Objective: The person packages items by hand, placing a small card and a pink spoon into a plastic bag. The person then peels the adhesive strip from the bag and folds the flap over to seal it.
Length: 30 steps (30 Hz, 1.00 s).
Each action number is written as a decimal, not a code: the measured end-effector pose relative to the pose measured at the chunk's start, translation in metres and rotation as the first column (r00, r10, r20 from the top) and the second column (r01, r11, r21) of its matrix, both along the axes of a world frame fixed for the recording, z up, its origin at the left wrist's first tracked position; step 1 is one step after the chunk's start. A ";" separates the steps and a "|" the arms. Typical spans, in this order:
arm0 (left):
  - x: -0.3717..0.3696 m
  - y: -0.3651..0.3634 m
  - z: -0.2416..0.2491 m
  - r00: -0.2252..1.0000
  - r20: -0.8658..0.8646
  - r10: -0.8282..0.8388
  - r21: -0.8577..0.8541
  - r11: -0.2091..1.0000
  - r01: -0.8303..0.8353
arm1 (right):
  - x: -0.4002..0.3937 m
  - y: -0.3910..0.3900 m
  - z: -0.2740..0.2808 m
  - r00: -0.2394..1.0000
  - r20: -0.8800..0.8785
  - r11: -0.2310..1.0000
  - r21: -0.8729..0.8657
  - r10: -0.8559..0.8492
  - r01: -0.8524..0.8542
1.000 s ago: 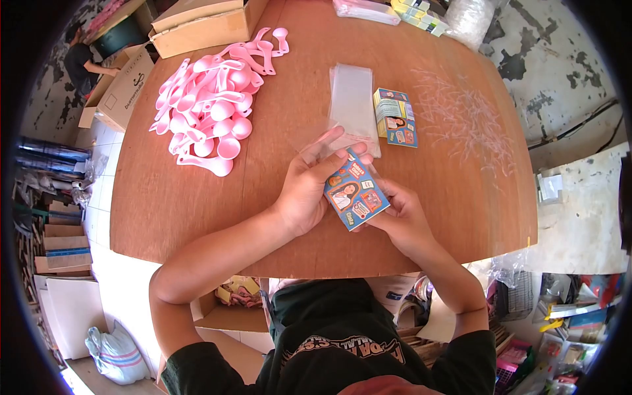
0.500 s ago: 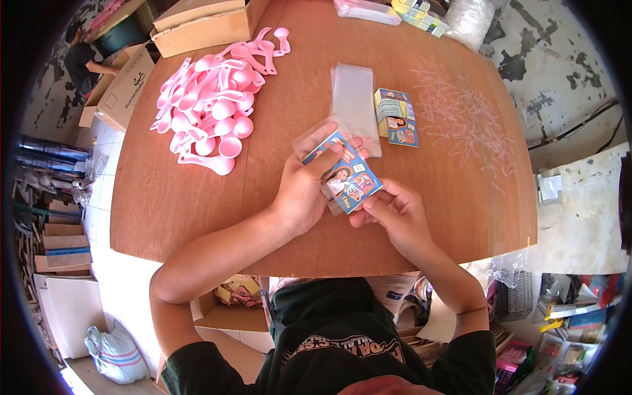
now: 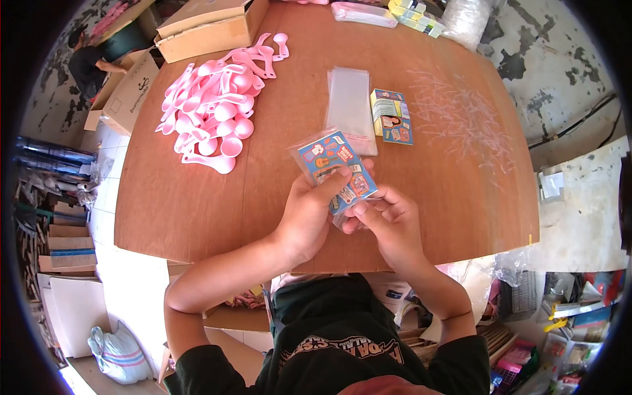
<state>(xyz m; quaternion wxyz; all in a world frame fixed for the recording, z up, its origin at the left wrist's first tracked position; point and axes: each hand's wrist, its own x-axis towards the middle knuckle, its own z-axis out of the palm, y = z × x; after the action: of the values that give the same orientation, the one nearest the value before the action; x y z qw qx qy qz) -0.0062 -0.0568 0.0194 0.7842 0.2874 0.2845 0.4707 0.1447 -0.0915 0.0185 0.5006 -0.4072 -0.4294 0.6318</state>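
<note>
A blue printed card (image 3: pixel 327 157) lies inside a clear plastic bag (image 3: pixel 304 142), whose edge shows past the card's upper left corner. My left hand (image 3: pixel 306 214) grips both, with the thumb across the card's face and fingers behind. At the lower right end, my right hand (image 3: pixel 394 222) pinches the bag's edge between thumb and fingers. Just beyond my hands rests a stack of clear plastic bags (image 3: pixel 349 99). Beside that stack sits a pile of similar blue cards (image 3: pixel 397 125).
Pink measuring spoons (image 3: pixel 214 108) are heaped on the left of the wooden table (image 3: pixel 197 217). A cardboard box (image 3: pixel 204 36) stands at the back left. Thin clear strips (image 3: pixel 461 118) lie on the right. Another person (image 3: pixel 85 66) is by a carton at far left.
The card has slid up and left into the bag, so more of its printed face shows. My left thumb has moved lower on it, and my right hand has shifted to the bag's end.
</note>
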 end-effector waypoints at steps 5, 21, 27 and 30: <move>0.010 -0.022 0.001 0.999 0.043 0.032 -0.074 0.997 -0.028 | 0.004 -0.005 -0.018 0.996 0.044 0.989 0.132 -0.076 0.070; 0.046 -0.035 -0.010 0.915 0.325 0.238 -0.120 0.970 -0.210 | 0.013 -0.037 -0.019 0.978 -0.063 0.974 -0.119 -0.199 0.191; 0.049 -0.041 -0.019 0.906 0.316 0.281 -0.126 0.959 -0.254 | 0.014 -0.041 -0.025 0.980 -0.020 0.980 -0.032 -0.199 0.198; 0.048 -0.045 -0.025 0.935 0.303 0.182 -0.033 0.983 -0.181 | 0.011 -0.040 -0.027 0.963 -0.018 0.962 -0.061 -0.268 0.266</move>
<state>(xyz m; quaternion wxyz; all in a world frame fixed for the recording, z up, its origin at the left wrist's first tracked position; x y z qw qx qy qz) 0.0416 -0.1021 -0.0058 0.7724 0.1823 0.1866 0.5791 0.1560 -0.1320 -0.0083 0.5748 -0.4674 -0.3454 0.5761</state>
